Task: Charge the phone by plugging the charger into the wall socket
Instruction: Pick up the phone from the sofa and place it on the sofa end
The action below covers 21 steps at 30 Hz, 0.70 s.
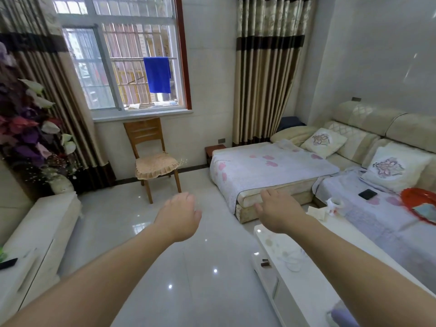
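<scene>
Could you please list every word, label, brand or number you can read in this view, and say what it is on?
No text here can be read for certain.
Cardboard box outside the window bars: faint slanted printing, too blurred to read.
Dark phone on the sofa cover: screen off, no markings visible.
Cushions: embroidered flower patterns only, no lettering.
Blue towel: plain, no label visible.

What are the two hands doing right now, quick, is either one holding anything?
Left hand: empty, fingers loosely curled, raised over the floor.
Right hand: open, empty, fingers spread, near the white table.
</scene>
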Available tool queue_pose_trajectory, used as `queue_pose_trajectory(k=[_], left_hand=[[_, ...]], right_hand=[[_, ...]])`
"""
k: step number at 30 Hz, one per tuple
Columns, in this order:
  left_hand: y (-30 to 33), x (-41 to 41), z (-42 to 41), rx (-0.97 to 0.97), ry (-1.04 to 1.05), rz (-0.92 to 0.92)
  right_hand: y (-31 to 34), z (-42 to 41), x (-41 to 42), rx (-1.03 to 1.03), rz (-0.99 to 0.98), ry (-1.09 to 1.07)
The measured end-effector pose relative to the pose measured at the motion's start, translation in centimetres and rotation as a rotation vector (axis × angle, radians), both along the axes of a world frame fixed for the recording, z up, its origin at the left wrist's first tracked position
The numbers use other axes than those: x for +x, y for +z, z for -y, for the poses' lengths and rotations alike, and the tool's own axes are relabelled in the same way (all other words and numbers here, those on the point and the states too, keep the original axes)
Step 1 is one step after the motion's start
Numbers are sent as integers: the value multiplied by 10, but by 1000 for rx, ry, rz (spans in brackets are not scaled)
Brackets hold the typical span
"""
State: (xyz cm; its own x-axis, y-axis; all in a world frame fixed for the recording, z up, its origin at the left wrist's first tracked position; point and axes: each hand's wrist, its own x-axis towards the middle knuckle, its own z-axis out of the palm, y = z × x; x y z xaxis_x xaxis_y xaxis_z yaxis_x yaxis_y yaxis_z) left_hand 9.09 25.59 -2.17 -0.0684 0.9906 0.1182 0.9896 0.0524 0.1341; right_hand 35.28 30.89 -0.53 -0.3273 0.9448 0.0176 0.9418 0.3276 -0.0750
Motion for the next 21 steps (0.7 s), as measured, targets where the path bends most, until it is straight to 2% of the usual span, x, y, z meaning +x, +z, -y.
queue_pose_trajectory(k=[10, 21], left_hand=[[-12, -43, -95, -20, -54, 50], [-19, -134, -260, 47, -188, 117]], right_hand=[[-10, -84, -33, -19, -14, -86], [-17, -202, -120, 16, -40, -240]])
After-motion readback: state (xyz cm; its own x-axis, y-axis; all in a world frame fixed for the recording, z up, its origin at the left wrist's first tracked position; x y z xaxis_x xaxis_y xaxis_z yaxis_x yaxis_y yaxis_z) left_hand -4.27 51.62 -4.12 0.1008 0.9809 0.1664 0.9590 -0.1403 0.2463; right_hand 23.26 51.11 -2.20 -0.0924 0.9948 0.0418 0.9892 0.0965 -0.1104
